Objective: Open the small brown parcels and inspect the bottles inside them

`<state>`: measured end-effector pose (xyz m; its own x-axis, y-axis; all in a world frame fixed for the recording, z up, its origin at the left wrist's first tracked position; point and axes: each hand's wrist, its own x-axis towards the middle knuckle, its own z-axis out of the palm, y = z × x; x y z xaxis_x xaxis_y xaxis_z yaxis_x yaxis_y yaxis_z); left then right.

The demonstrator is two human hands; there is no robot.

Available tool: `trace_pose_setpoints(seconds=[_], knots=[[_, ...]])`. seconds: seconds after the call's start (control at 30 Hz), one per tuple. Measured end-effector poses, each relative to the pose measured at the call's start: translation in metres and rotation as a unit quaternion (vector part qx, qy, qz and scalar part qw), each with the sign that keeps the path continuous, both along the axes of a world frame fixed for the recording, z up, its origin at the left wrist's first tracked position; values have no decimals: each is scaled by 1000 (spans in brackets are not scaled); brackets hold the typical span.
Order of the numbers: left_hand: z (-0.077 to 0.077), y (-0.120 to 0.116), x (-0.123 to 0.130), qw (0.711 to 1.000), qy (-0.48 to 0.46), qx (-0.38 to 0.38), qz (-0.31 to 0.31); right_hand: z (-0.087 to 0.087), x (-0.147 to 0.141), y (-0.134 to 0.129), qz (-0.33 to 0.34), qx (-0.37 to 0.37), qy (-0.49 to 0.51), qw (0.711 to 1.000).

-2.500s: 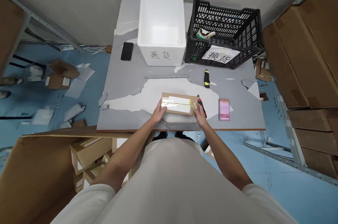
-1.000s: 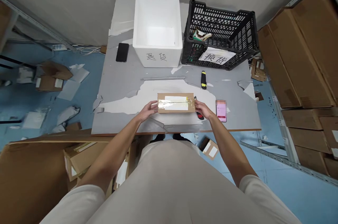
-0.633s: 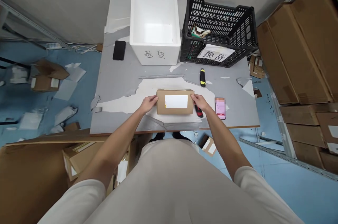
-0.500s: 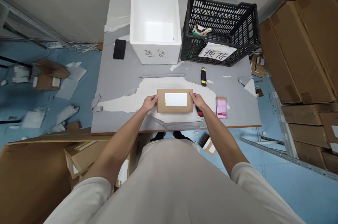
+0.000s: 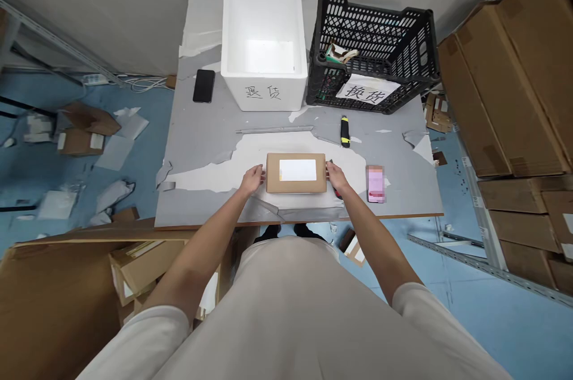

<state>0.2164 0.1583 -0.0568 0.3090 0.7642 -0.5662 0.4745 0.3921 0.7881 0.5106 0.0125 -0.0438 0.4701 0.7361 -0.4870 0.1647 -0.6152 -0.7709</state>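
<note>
Moved since the frame half a second ago: our left hand (image 5: 254,179) and right hand (image 5: 336,177), thumbs then on top of the brown parcel (image 5: 296,173), now shifted outward to just beside its ends. Turned since one second ago: the parcel, its glossy taped face then up, a plain white label (image 5: 298,169) now up.

Landmark: the white box (image 5: 264,102), at the far side of the desk (image 5: 201,135), hand-lettered on its front. We list the rest from it.

Item: brown parcel, lying flat in front of the white box, nearer to us, slightly to its right, on the bared white patch of the torn grey covering.

Item: left grip, loose, fingers parted; right grip, likewise. Contact of fingertips with the parcel we cannot tell.

Item: red-and-black cutter (image 5: 338,194), front right of the white box, partly hidden by our right hand.

Item: yellow-and-black cutter (image 5: 345,132), front right of the white box, nearer to it.

Item: pink-screened phone (image 5: 375,184), well to the front right.

Item: dark phone (image 5: 204,86), to the white box's left.

Item: black crate (image 5: 403,93), just right of the white box, a lettered paper sign (image 5: 367,90) on its front, a small packet (image 5: 340,55) within.
</note>
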Motion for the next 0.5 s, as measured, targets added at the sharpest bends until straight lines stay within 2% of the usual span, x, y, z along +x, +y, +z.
trace_pose_setpoints(seconds=[0.07,0.13,0.2,0.27,0.37,0.5], knots=[[-5,-11,-16,998,-8,34,-61,-5,-1,-23,18,28,-11,999],[-10,-25,-30,986,-23,69,-149,-10,-4,-46,57,48,-20,997],[-14,-38,-36,976,-32,89,-197,-16,-10,-60,91,56,-10,994],[-15,-46,-33,975,-38,99,-194,-21,-17,-64,105,63,7,992],[-9,-50,-24,982,-47,98,-155,-23,-26,-59,87,71,52,992],[13,-49,-20,984,-25,101,-142,-7,-27,-54,75,74,63,992]])
